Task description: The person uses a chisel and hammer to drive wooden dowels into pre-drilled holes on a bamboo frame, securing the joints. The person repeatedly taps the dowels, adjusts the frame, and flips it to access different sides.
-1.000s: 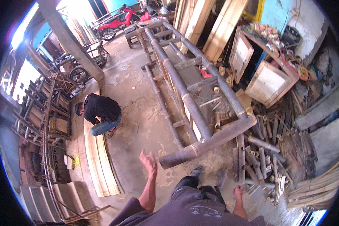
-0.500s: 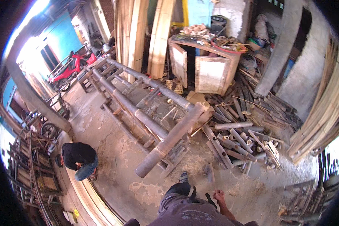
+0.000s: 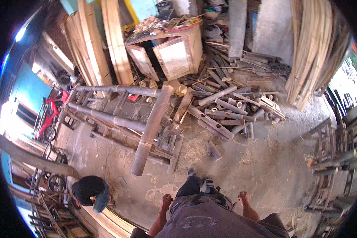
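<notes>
My left hand (image 3: 167, 200) hangs at my left side, its fingers curled in with nothing visible in them. On the other side, my right hand (image 3: 244, 197) is held out low, fingers loosely curled and bare. Neither hand touches anything. Ahead and to the left stands a long bamboo frame (image 3: 103, 113) of dark poles and cross rungs. A thick dark bamboo pole (image 3: 150, 133) lies across its near end. The closest loose piece is a short bamboo offcut (image 3: 214, 151) on the floor in front of my feet.
A heap of cut bamboo (image 3: 230, 109) lies ahead. Behind it stands a worn cabinet (image 3: 174, 57) with its doors ajar. Tall bamboo slats (image 3: 311, 51) lean at right, near wooden racks (image 3: 329, 158). A person (image 3: 92, 192) crouches at lower left beside pale strips (image 3: 115, 222).
My view has swung to the right, so the frame and cabinet sit further left. My left hand has come into view. One foot has stepped forward.
</notes>
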`<action>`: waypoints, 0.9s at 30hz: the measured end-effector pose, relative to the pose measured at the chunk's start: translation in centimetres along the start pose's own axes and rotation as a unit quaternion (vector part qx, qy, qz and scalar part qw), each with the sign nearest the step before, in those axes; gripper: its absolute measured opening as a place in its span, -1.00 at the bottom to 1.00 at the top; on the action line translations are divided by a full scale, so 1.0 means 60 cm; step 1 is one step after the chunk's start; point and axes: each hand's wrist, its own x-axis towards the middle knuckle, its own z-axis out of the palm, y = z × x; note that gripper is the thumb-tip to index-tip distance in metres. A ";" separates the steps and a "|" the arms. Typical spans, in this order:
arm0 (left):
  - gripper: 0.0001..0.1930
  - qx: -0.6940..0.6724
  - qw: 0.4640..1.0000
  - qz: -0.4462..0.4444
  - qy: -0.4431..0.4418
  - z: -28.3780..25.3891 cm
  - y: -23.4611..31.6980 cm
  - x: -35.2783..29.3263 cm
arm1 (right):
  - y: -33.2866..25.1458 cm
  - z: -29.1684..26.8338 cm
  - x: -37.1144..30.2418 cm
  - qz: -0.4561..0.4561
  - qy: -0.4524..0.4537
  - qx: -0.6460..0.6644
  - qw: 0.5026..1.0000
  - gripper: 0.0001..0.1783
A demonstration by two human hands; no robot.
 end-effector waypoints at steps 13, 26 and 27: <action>-0.77 0.218 0.948 0.148 -0.176 -0.065 0.046 0.116 | 0.104 0.196 -0.035 -0.311 0.195 -0.166 0.915 -0.68; -0.77 0.101 0.952 0.204 -0.205 -0.039 0.080 0.118 | 0.262 0.136 -0.135 -0.196 0.077 -0.030 0.977 -0.66; -0.77 0.116 0.951 0.207 -0.200 -0.025 0.093 0.128 | 0.250 0.124 -0.120 -0.196 0.049 0.048 0.978 -0.68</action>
